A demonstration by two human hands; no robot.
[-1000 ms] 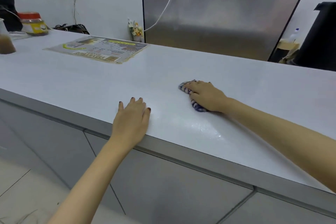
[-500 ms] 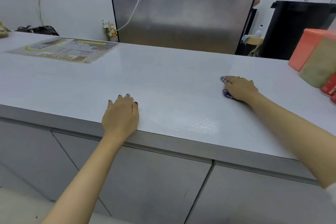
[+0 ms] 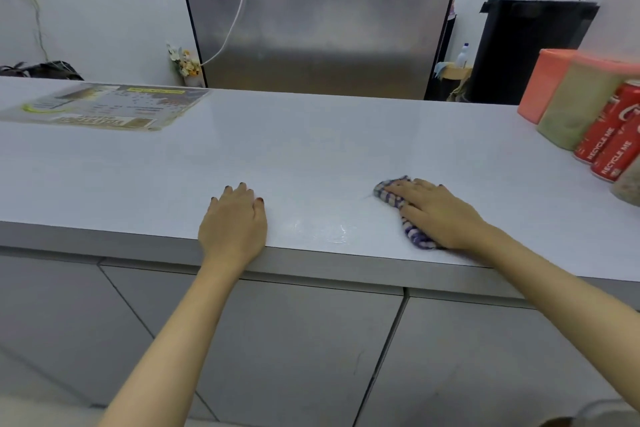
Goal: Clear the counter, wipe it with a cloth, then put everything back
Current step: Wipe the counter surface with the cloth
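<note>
A white counter (image 3: 311, 149) runs across the view. My right hand (image 3: 436, 215) lies flat on a blue-and-white striped cloth (image 3: 414, 236) and presses it to the counter near the front edge. Most of the cloth is hidden under the palm. My left hand (image 3: 233, 224) rests flat on the counter at its front edge, fingers straight, holding nothing. A wet sheen (image 3: 322, 227) shows on the surface between the two hands.
A laminated menu sheet (image 3: 104, 106) lies at the far left of the counter. On the right stand two red cans (image 3: 609, 139), an orange container (image 3: 543, 83) and an olive-filled jar (image 3: 575, 104). A steel panel (image 3: 318, 17) rises behind, with small flowers (image 3: 185, 64) beside it.
My right hand has slid the cloth back toward the front edge and leftward. The view has turned right, bringing the cans into sight. My left hand stays planted.
</note>
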